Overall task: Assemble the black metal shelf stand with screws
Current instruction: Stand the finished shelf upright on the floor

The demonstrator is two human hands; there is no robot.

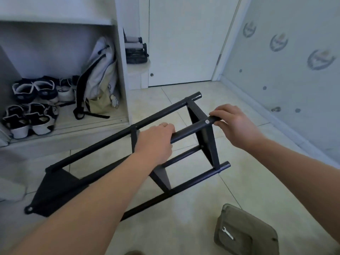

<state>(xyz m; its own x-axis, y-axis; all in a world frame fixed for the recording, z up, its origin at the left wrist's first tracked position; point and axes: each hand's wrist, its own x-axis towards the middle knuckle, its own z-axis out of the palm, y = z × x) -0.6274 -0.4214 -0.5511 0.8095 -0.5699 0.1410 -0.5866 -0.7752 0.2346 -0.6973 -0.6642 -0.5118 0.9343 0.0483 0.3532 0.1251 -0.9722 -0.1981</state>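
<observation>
The stand (103, 142) lies on its side on the tiled floor (202, 208). The left hand (156, 140) grips one tube, fingers curled round it; the right hand (237, 124) grips that tube's end, just beside a screw (207, 121). A wrench (227, 233) rests on a green pad (257, 227) nearby

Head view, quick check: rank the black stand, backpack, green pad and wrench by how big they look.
1. black stand, largest.
2. backpack and green pad: they look alike, and the pad is nearer the camera, so I won't rank them.
3. wrench, smallest, lying on the pad.
</observation>
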